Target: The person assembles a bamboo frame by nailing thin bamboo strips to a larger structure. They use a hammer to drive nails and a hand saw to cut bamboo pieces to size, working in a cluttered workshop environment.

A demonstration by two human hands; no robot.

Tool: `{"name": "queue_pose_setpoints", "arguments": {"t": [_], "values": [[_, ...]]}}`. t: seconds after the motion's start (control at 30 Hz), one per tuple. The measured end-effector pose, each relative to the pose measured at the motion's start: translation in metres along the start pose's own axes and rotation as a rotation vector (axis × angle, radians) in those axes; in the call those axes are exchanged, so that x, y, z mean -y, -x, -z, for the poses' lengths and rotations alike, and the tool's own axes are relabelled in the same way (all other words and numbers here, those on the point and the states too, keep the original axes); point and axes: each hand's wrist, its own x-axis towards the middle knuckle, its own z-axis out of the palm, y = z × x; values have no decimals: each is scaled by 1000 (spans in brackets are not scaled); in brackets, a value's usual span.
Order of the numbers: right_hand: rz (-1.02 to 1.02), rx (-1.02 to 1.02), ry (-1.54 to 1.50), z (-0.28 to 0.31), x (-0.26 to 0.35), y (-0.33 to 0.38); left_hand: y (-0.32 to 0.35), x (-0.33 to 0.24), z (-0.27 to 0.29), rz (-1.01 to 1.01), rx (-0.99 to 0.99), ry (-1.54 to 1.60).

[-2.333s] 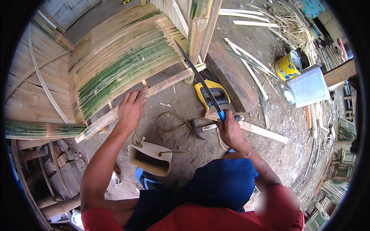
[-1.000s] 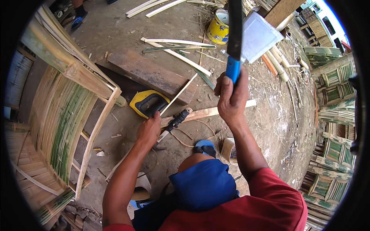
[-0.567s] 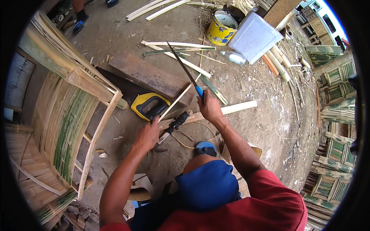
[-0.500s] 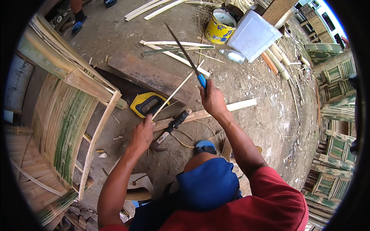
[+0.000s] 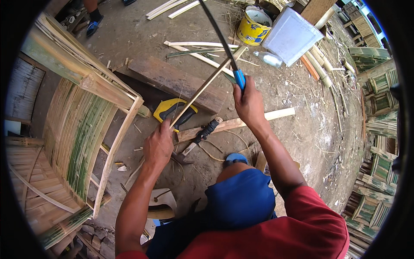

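My left hand grips the near end of a thin bamboo strip that slants up and away to the right. My right hand is closed on the blue handle of a long dark blade, held upright with its edge against the strip just above my hand. Below the strip lie a yellow and black saw handle and a black-handled knife resting on a pale wooden slat.
A curved bamboo frame fills the left. A dark wooden plank lies ahead, with a yellow bucket, a white container and a plastic bottle beyond. Woven bamboo pieces stack at the right. Another person's foot stands at top left.
My left hand has picked up the bamboo strip and raised it. My right hand has brought the blade down from overhead against the strip.
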Motion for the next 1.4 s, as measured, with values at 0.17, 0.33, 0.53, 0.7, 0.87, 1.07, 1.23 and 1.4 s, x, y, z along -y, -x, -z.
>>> {"name": "queue_pose_setpoints", "arguments": {"t": [0.17, 0.33, 0.53, 0.7, 0.87, 1.07, 1.23, 1.4], "values": [[-236, 346, 96, -33, -25, 32, 2, 3, -28, 101, 336, -97], [-644, 439, -520, -46, -62, 47, 20, 10, -15, 16, 43, -189], [-334, 411, -292, -34, -45, 59, 96, 57, 80, 96, -160, -346], [168, 770, -324, -34, -32, 43, 210, 137, 136, 318, -398, -507], [197, 1007, -254, -36, -2, 28, 185, 170, 109, 335, -452, -395], [232, 1087, -60, 9, 32, 29, 163, 179, 118, 224, -471, -353], [242, 1244, 184, 50, 64, 42, 163, 205, 134, 190, -324, 107], [310, 1369, 209, 66, 131, 81, 158, 219, 146, 145, -231, 201]]}}
